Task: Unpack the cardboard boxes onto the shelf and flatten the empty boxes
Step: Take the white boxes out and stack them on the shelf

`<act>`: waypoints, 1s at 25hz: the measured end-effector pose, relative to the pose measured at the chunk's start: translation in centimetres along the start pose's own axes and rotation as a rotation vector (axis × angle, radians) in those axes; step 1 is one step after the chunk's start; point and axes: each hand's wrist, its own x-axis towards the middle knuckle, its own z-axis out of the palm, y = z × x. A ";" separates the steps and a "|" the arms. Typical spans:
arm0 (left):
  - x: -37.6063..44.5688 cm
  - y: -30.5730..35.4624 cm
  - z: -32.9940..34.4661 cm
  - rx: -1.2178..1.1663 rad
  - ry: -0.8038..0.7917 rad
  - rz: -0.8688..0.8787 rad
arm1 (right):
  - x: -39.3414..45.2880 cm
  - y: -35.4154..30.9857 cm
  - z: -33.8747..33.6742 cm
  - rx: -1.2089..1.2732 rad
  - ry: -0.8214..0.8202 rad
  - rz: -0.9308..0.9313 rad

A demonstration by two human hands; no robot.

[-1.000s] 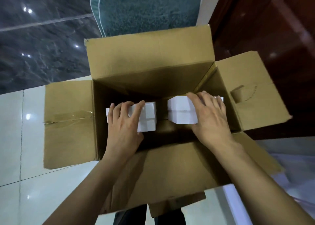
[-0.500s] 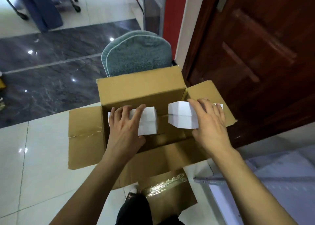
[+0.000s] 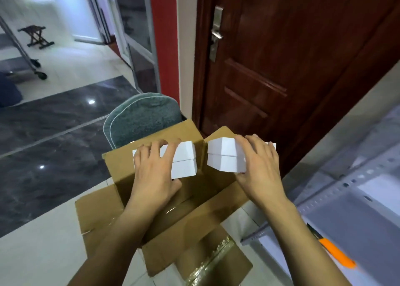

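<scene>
Over tiled floor (image 3: 43, 253), each hand's grip clasps stacked white boxes above the carton (image 3: 194, 216): left hand (image 3: 154, 173), right hand (image 3: 259, 168).

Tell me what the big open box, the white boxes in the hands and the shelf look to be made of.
Big box: brown corrugated cardboard, matte, with creased flaps and shiny clear tape.
White boxes: probably thin paperboard, smooth and matte, with crisp folded edges; each hand holds a stack of two.
Shelf: likely painted metal, pale grey, judging by its punched, slotted uprights.
</scene>
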 end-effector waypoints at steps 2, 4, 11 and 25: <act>0.0 -0.3 -0.6 0.013 0.028 0.061 | -1.0 -0.7 -1.0 -0.004 0.029 0.044; -0.3 -0.2 -1.4 0.001 0.032 0.119 | -2.5 -1.5 -2.3 -0.002 0.072 0.092; -1.7 1.7 -3.4 -0.063 0.040 0.312 | -8.0 -3.1 -6.6 -0.038 0.199 0.243; -5.2 10.8 -4.9 -0.209 0.084 0.680 | -19.3 -0.3 -14.1 -0.242 0.333 0.539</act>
